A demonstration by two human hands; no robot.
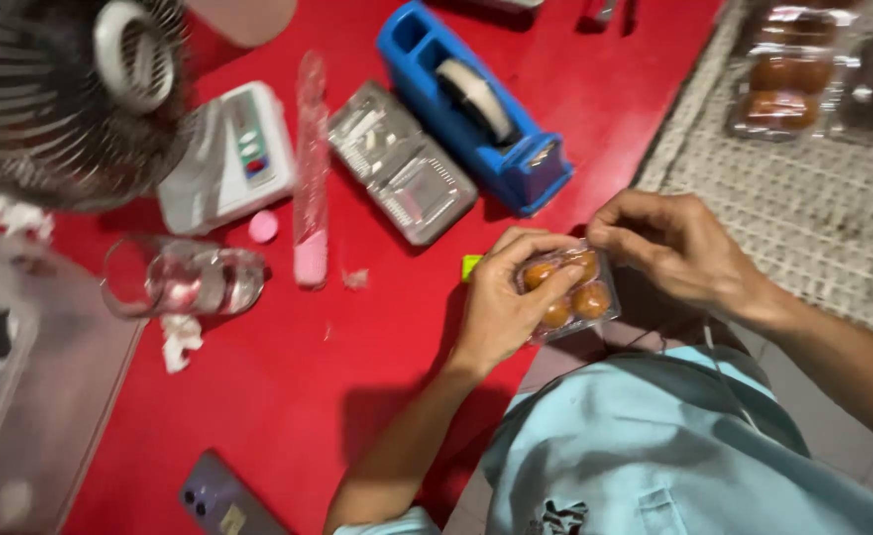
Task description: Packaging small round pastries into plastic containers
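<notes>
Left hand fingers clamp a small clear plastic clamshell of round orange-brown sweets, centre-right of the frame, bracing it level. Right hand pinches its upper edge, apparently pressing the lid. Above it, within reach, stands a blue tape dispenser on the red table.

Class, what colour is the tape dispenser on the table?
Blue tape dispenser; seen in the head view.

Red table, blue tape dispenser, white scale, tipped glass, phone
</notes>
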